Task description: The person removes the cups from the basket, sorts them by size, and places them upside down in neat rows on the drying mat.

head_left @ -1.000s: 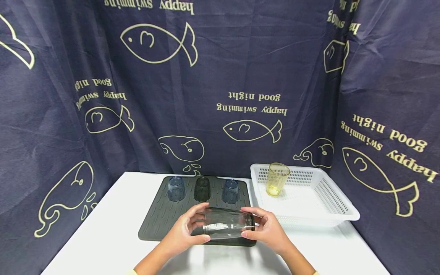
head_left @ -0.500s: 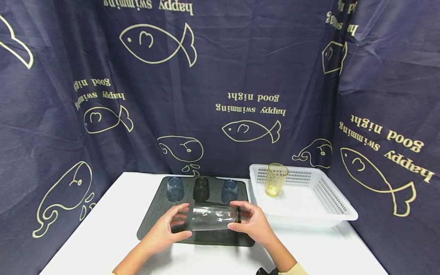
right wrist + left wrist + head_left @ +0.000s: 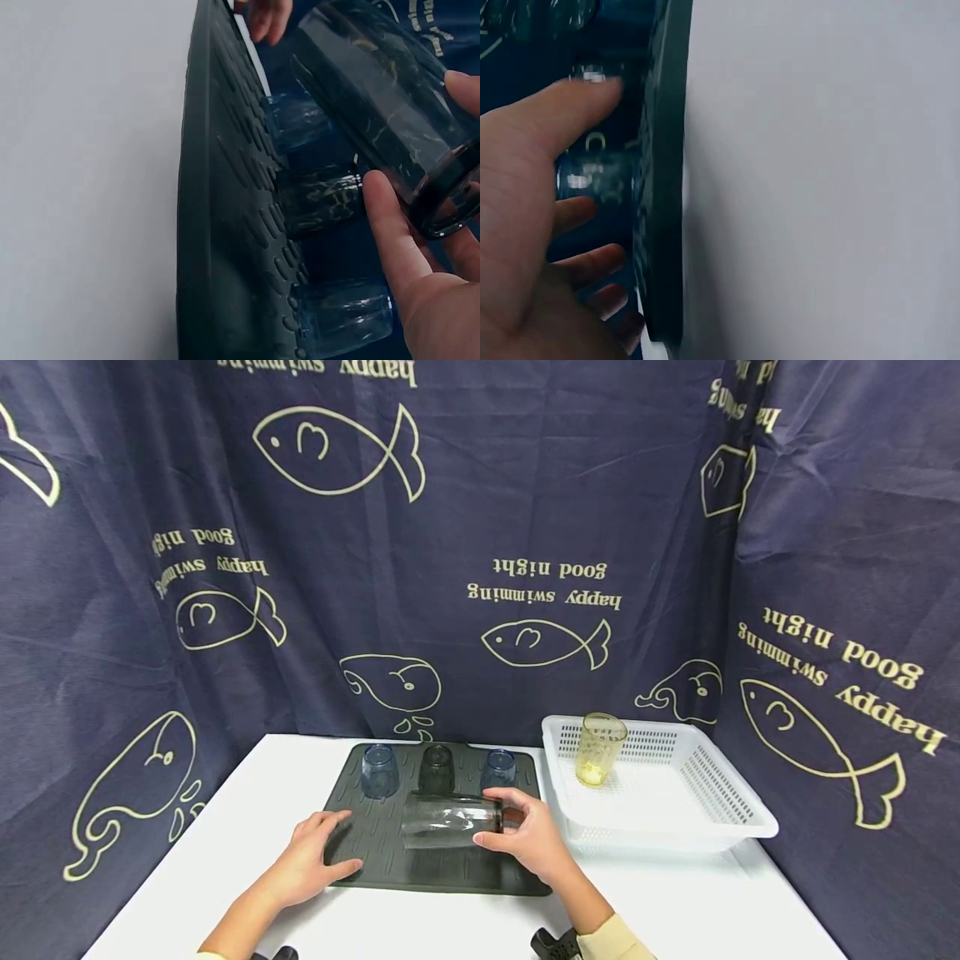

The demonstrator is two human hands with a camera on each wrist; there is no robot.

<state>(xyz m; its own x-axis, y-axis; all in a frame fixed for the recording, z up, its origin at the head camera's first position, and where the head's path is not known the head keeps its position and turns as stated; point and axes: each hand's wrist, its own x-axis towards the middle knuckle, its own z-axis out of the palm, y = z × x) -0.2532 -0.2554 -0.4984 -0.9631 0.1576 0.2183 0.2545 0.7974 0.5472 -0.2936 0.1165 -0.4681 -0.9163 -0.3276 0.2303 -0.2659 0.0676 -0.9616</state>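
Mat (image 3: 390,870): lay in front of me, dark and ridged.
Tall glass (image 3: 450,821): I had it on its side in the air above the middle of the mat, clear of its surface.
Right hand (image 3: 531,833): my thumb and fingers gripped the tall glass near its thick right end.
Left hand (image 3: 303,860): held nothing, thumb and fingers apart, at the mat's left side.
Back row: a left blue glass (image 3: 380,774), a dark glass (image 3: 437,770) and a right blue glass (image 3: 498,768) stood along the mat's far side.
Basket (image 3: 660,837): sat right of the mat, a yellow glass (image 3: 600,752) inside.
Step in hand: seemingly, positioning the tall glass one-handed over the mat.
Next move: likely called for a firm grip and, for standing it, tipping clear of the row.
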